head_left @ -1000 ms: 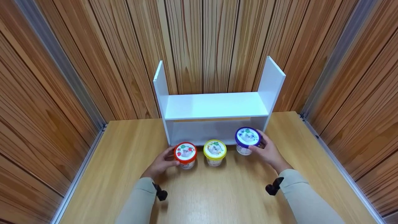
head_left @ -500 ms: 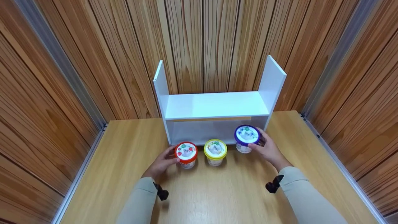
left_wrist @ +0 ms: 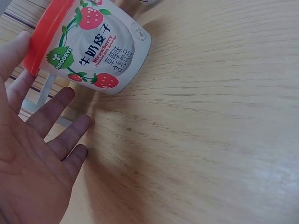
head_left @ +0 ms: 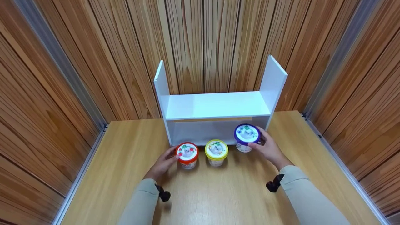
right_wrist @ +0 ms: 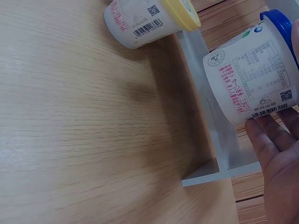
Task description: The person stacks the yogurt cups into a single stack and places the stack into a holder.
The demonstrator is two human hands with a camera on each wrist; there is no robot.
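Three little cups stand in a row in front of the white shelf [head_left: 215, 106], all with lids on. The right hand [head_left: 268, 149] grips the blue cup [head_left: 247, 137], fingers curled around it. The left hand [head_left: 164, 162] touches the red cup [head_left: 187, 154] with spread, straight fingers [left_wrist: 49, 114]. The yellow cup [head_left: 216, 152] sits between them.
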